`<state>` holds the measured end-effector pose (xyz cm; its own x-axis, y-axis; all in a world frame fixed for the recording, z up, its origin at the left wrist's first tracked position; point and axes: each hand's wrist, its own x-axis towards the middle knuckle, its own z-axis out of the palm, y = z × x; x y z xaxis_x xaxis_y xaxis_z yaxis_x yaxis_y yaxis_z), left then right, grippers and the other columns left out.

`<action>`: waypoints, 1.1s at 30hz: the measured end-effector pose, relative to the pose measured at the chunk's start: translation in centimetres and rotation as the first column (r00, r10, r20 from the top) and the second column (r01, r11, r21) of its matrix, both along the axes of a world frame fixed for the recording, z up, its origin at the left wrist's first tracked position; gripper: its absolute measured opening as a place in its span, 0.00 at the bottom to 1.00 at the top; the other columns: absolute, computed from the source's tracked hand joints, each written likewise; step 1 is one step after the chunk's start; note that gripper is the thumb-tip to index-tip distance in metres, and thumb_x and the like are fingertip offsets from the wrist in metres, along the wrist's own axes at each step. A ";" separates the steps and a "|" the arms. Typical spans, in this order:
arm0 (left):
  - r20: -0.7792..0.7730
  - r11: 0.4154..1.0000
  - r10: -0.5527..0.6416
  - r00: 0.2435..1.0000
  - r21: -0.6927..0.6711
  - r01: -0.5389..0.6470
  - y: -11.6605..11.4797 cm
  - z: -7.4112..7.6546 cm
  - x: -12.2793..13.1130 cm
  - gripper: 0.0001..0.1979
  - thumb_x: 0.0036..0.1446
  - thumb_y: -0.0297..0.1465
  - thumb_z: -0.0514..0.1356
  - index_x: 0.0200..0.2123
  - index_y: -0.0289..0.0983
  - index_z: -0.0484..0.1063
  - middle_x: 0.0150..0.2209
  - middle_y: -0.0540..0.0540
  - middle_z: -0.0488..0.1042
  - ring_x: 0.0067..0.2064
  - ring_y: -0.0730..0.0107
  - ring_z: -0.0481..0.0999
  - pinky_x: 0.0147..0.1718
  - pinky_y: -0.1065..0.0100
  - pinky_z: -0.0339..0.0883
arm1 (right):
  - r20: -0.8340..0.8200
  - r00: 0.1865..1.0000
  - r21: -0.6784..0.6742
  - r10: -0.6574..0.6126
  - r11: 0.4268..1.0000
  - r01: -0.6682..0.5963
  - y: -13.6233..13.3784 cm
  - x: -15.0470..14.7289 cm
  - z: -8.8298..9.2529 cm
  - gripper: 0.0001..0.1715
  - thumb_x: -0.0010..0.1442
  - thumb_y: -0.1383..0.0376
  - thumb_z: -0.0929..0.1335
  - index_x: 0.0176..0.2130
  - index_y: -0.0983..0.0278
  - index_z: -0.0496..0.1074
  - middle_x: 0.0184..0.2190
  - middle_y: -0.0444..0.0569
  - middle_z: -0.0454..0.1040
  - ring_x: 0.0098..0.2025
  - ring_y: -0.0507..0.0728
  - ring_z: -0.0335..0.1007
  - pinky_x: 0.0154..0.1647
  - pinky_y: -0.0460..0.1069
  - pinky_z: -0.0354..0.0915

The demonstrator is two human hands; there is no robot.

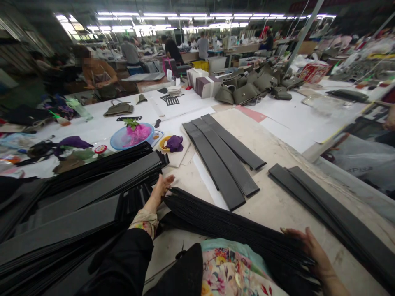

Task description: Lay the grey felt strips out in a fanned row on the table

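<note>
A thick bundle of long black strips (pixel 228 222) stands on edge in front of my body, fanned a little at its right end. My left hand (pixel 161 188) is open at the bundle's left end, fingers stretched out and the palm side against the strip ends. At the opposite end, my right hand (pixel 311 248) is open too, fingers extended along the far side and palm by the strip ends; it is slightly blurred. Beyond the bundle lie flat stacks of dark grey strips (pixel 220 158). Further grey strips (pixel 330 218) rest to the right of them.
Large piles of dark strips (pixel 101 181) cover the left side. Behind them are a blue bowl (pixel 115 139) with a pink bag and a small yellow bowl (pixel 163 144) with purple cloth. Olive bags (pixel 247 92) are heaped farther back. People sit at worktables in the background.
</note>
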<state>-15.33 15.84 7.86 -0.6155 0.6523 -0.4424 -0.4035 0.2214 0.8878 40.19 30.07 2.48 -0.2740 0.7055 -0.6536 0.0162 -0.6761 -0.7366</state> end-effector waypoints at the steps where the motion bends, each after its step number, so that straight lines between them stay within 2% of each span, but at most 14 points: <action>1: -0.001 1.000 0.009 1.000 0.001 -0.009 0.0 0.1 -0.1 0.36 0.55 0.53 0.36 0.45 0.34 0.70 0.48 0.39 0.71 0.55 0.59 0.63 0.53 0.57 0.55 | 0.020 1.000 0.037 -0.024 0.999 0.023 0.2 0.1 0.0 0.31 0.51 0.41 0.58 0.32 0.59 0.75 0.39 0.52 0.76 0.51 0.65 0.65 0.56 0.61 0.55; 6: 0.015 0.998 -0.060 0.998 -0.012 0.060 -0.4 0.3 0.8 0.37 0.52 0.56 0.41 0.40 0.31 0.73 0.44 0.35 0.73 0.51 0.53 0.68 0.49 0.56 0.59 | 0.009 0.998 -0.004 0.067 0.998 -0.067 1.0 -0.1 -0.2 0.30 0.50 0.42 0.59 0.30 0.62 0.76 0.37 0.53 0.77 0.49 0.66 0.66 0.58 0.60 0.51; 11: -0.042 0.998 -0.049 0.998 -0.045 0.047 -1.2 0.5 2.2 0.33 0.51 0.55 0.45 0.40 0.33 0.72 0.44 0.38 0.73 0.52 0.54 0.66 0.50 0.57 0.57 | -0.001 1.000 0.051 -0.016 0.999 0.016 1.0 -0.9 0.4 0.31 0.50 0.41 0.58 0.30 0.61 0.75 0.36 0.53 0.77 0.50 0.64 0.66 0.58 0.59 0.52; 15: -0.200 0.976 -0.187 0.962 -0.151 0.158 -1.6 1.3 2.7 0.34 0.49 0.55 0.46 0.41 0.32 0.73 0.44 0.37 0.74 0.49 0.52 0.69 0.51 0.54 0.56 | 0.005 0.963 -0.031 0.269 0.963 -0.269 0.8 -1.7 2.6 0.32 0.48 0.41 0.60 0.33 0.63 0.76 0.38 0.55 0.76 0.48 0.67 0.68 0.57 0.60 0.54; 17: -0.338 0.972 -0.205 0.919 -0.182 0.149 -2.2 2.6 2.5 0.32 0.48 0.54 0.50 0.43 0.34 0.72 0.48 0.38 0.71 0.53 0.52 0.65 0.55 0.55 0.52 | 0.132 0.923 -0.001 0.361 0.932 -0.364 1.1 -1.6 4.3 0.34 0.45 0.40 0.62 0.33 0.63 0.77 0.39 0.55 0.76 0.48 0.68 0.67 0.59 0.61 0.51; 19: -0.472 0.945 -0.321 0.821 -0.209 0.250 -3.0 4.4 2.6 0.30 0.45 0.50 0.57 0.47 0.37 0.69 0.53 0.40 0.67 0.57 0.54 0.60 0.57 0.57 0.47 | 0.265 0.853 0.071 0.450 0.873 -0.483 1.5 -1.6 6.1 0.32 0.43 0.42 0.65 0.37 0.62 0.76 0.43 0.54 0.74 0.52 0.68 0.64 0.61 0.59 0.47; 20: -0.547 0.894 -0.448 0.707 -0.254 0.370 -3.5 5.3 3.1 0.32 0.45 0.49 0.58 0.51 0.38 0.66 0.56 0.40 0.63 0.59 0.55 0.57 0.58 0.58 0.45 | 0.321 0.807 0.110 0.496 0.827 -0.552 1.6 -1.9 7.0 0.31 0.43 0.44 0.67 0.39 0.61 0.76 0.46 0.53 0.73 0.53 0.67 0.62 0.62 0.59 0.45; 22: -0.653 0.680 -0.688 0.317 -0.428 0.596 -4.4 6.7 5.1 0.38 0.44 0.48 0.60 0.57 0.41 0.56 0.61 0.41 0.54 0.62 0.54 0.51 0.59 0.55 0.41 | 0.432 0.696 0.188 0.573 0.698 -0.691 1.4 -3.4 8.7 0.31 0.43 0.49 0.69 0.46 0.59 0.72 0.51 0.50 0.68 0.56 0.66 0.58 0.62 0.58 0.44; 24: -0.656 0.492 -0.754 -0.040 -0.603 0.628 -4.8 7.2 7.7 0.45 0.41 0.49 0.61 0.61 0.44 0.47 0.63 0.41 0.48 0.63 0.52 0.45 0.59 0.48 0.35 | 0.550 0.558 0.260 0.621 0.507 -0.821 0.4 -6.0 10.0 0.38 0.44 0.51 0.70 0.53 0.60 0.65 0.55 0.52 0.64 0.57 0.66 0.57 0.61 0.60 0.46; 26: -0.614 0.401 -0.745 -0.261 -0.725 0.560 -4.7 6.8 10.2 0.49 0.39 0.48 0.63 0.62 0.44 0.42 0.64 0.41 0.45 0.64 0.52 0.42 0.58 0.46 0.32 | 0.664 0.402 0.310 0.630 0.257 -0.915 -1.1 -9.0 10.6 0.46 0.44 0.50 0.69 0.58 0.64 0.57 0.57 0.55 0.59 0.58 0.65 0.56 0.60 0.60 0.49; 27: -0.595 0.389 -0.735 -0.324 -0.762 0.518 -4.4 6.3 11.1 0.50 0.38 0.47 0.64 0.62 0.44 0.41 0.64 0.40 0.44 0.64 0.52 0.42 0.58 0.46 0.31 | 0.712 0.340 0.329 0.615 0.135 -0.934 -1.9 -10.4 10.7 0.48 0.45 0.50 0.69 0.60 0.65 0.54 0.58 0.56 0.58 0.58 0.65 0.55 0.60 0.59 0.50; 29: -0.579 0.403 -0.720 -0.381 -0.797 0.450 -3.6 5.2 12.1 0.49 0.40 0.44 0.63 0.62 0.43 0.41 0.64 0.40 0.45 0.64 0.54 0.43 0.58 0.47 0.31 | 0.793 0.267 0.342 0.548 -0.038 -0.939 -3.4 -12.5 10.6 0.48 0.48 0.50 0.67 0.61 0.67 0.50 0.59 0.57 0.55 0.59 0.62 0.52 0.60 0.57 0.50; 31: -0.598 0.455 -0.707 -0.378 -0.793 0.406 -2.7 4.2 12.3 0.46 0.43 0.43 0.62 0.62 0.43 0.41 0.63 0.41 0.48 0.63 0.56 0.45 0.59 0.49 0.32 | 0.854 0.236 0.327 0.464 -0.124 -0.937 -4.3 -13.6 10.0 0.45 0.51 0.52 0.65 0.62 0.66 0.47 0.60 0.56 0.53 0.61 0.60 0.50 0.60 0.55 0.50; 33: -0.636 0.527 -0.688 -0.349 -0.769 0.362 -2.0 3.6 12.1 0.44 0.46 0.43 0.61 0.62 0.43 0.41 0.63 0.41 0.49 0.63 0.56 0.46 0.58 0.49 0.33 | 0.898 0.224 0.301 0.379 -0.158 -0.940 -4.4 -14.1 9.3 0.43 0.53 0.53 0.63 0.62 0.63 0.46 0.61 0.54 0.51 0.61 0.60 0.47 0.59 0.55 0.51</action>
<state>-3.19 13.88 11.43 0.0691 0.9879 -0.1387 0.9883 -0.0488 0.1445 26.08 25.65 11.74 -0.8923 0.3801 -0.2436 0.4505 0.7848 -0.4257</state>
